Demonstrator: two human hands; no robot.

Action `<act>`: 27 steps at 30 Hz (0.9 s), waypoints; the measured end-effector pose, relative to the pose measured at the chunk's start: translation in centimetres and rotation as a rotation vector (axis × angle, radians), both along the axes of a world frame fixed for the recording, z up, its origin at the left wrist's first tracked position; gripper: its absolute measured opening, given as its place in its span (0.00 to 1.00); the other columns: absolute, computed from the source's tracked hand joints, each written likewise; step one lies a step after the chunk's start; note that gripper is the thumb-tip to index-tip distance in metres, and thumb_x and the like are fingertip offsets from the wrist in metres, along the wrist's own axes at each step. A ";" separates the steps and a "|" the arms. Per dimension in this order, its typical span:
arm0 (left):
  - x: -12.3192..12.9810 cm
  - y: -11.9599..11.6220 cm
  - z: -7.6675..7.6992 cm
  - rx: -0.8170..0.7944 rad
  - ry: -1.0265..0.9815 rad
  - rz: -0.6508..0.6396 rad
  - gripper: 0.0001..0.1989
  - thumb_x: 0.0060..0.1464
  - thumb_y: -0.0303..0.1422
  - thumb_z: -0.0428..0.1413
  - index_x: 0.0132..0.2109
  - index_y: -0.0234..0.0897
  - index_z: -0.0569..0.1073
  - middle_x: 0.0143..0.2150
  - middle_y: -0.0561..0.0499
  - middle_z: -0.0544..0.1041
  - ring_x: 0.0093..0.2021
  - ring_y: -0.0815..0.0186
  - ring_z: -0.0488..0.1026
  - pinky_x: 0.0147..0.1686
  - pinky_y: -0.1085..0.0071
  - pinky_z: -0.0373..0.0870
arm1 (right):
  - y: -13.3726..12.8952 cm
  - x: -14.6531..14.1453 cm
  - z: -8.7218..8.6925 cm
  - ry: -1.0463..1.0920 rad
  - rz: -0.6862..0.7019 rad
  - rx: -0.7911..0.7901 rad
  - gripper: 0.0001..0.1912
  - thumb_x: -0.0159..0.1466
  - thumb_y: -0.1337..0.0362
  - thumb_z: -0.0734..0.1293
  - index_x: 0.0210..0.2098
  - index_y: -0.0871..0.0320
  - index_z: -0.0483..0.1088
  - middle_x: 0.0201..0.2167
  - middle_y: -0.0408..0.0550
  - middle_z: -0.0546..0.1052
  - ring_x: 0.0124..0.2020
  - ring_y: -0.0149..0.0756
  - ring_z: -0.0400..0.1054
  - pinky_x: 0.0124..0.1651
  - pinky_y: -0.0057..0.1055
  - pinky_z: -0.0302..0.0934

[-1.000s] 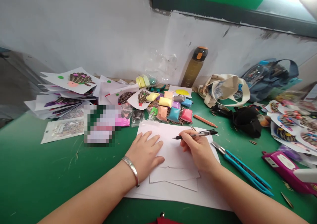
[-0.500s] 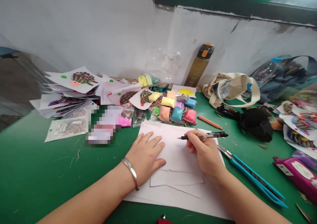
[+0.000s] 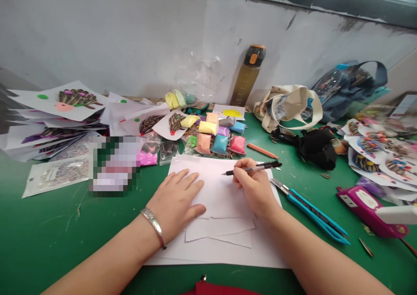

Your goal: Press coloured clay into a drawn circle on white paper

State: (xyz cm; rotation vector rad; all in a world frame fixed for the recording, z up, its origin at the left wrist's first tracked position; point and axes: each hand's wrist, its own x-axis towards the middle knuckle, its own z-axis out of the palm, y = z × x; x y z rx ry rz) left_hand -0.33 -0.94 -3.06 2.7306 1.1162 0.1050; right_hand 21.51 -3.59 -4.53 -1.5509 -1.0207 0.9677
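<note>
White paper sheets (image 3: 211, 190) lie on the green table, with torn or cut strips (image 3: 221, 230) across their lower part. My left hand (image 3: 179, 199) rests flat on the left side of the paper, fingers spread, a silver bangle at its wrist. Over the right side, my right hand (image 3: 252, 184) grips a black pen (image 3: 260, 168), whose tip points left above the blank sheet. Whether the tip touches the paper I cannot tell. A blue utility knife (image 3: 312, 214) lies just right of my right forearm, its blade towards the paper.
Packets of coloured clay (image 3: 220, 144) sit behind the paper. Seed-decorated cards (image 3: 76, 101) are stacked at the left. A bottle (image 3: 247, 75) leans on the wall. Right are a cloth bag (image 3: 289, 108), a black item (image 3: 317, 147) and a magenta device (image 3: 371, 212).
The whole view has shifted, so the table items appear further left and slightly higher. More of the right side shows, including a white rod-like part by the magenta device. Both hands keep their poses.
</note>
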 end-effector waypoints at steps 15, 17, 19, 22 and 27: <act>0.0 0.1 0.2 -0.029 -0.013 0.009 0.25 0.52 0.42 0.58 0.55 0.38 0.69 0.59 0.44 0.69 0.61 0.48 0.60 0.58 0.49 0.57 | 0.1 0.0 0.4 -0.052 -0.011 0.013 0.07 0.59 0.61 0.64 0.26 0.56 0.66 0.20 0.39 0.68 0.22 0.30 0.60 0.26 0.27 0.53; -0.1 0.1 0.0 -0.024 -0.014 0.009 0.25 0.52 0.42 0.58 0.56 0.39 0.69 0.59 0.44 0.69 0.61 0.49 0.59 0.59 0.50 0.56 | 0.1 0.1 0.3 -0.043 -0.025 0.021 0.08 0.59 0.60 0.65 0.26 0.56 0.66 0.20 0.39 0.68 0.22 0.30 0.60 0.26 0.27 0.53; -0.1 0.1 -0.3 -0.012 -0.018 0.016 0.26 0.52 0.42 0.58 0.56 0.40 0.68 0.60 0.44 0.68 0.62 0.49 0.58 0.59 0.50 0.55 | 0.2 0.2 0.3 -0.025 -0.036 0.019 0.08 0.59 0.60 0.65 0.26 0.56 0.66 0.20 0.39 0.68 0.22 0.29 0.59 0.26 0.27 0.53; -0.2 0.1 -0.5 -0.004 -0.011 0.022 0.26 0.53 0.43 0.57 0.57 0.40 0.68 0.62 0.45 0.66 0.63 0.49 0.57 0.60 0.50 0.54 | 0.3 0.3 0.2 -0.001 -0.036 0.014 0.08 0.60 0.59 0.65 0.26 0.56 0.66 0.20 0.39 0.68 0.22 0.29 0.59 0.26 0.27 0.53; -0.3 0.2 -0.5 -0.012 0.011 0.008 0.27 0.53 0.44 0.57 0.58 0.39 0.67 0.62 0.44 0.65 0.63 0.49 0.57 0.60 0.50 0.54 | 0.4 0.5 -0.1 0.046 -0.044 0.042 0.09 0.60 0.59 0.64 0.26 0.56 0.66 0.20 0.39 0.68 0.22 0.29 0.59 0.27 0.27 0.54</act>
